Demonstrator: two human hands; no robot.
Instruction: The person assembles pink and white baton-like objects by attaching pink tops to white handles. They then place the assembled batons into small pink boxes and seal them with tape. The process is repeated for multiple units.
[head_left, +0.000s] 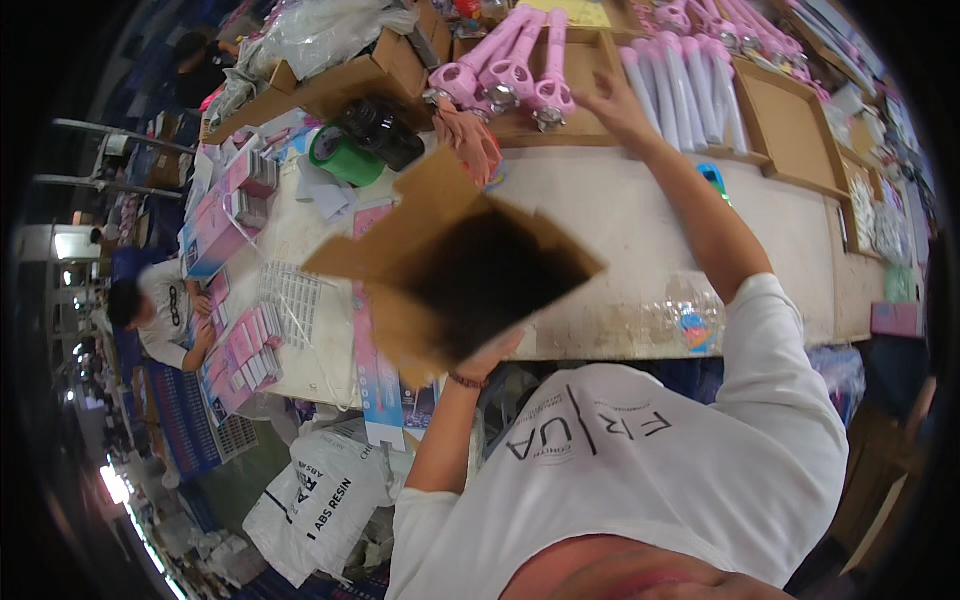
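My left hand [492,358] grips an open cardboard box [390,260] from below, its flaps spread and its dark inside facing up toward me. The box is slightly blurred. Over the worktable's far side, my right hand [612,108] reaches out with fingers apart and nothing visible in them. Just left of it lie several pink wand-like toys [510,72] with ringed heads and silvery ends, in a shallow cardboard tray [590,130]. Right of the hand is a row of pale, pink-ended sticks [685,95], apparently in clear sleeves.
Green tape [345,158], a black jar-like container [382,132] and an orange glove [466,145] lie behind the box. Printed pink-and-blue cartons [245,355] stack at left, where a person [160,310] works. A cardboard tray [795,125] stands right. White sacks [320,500] lie below the table.
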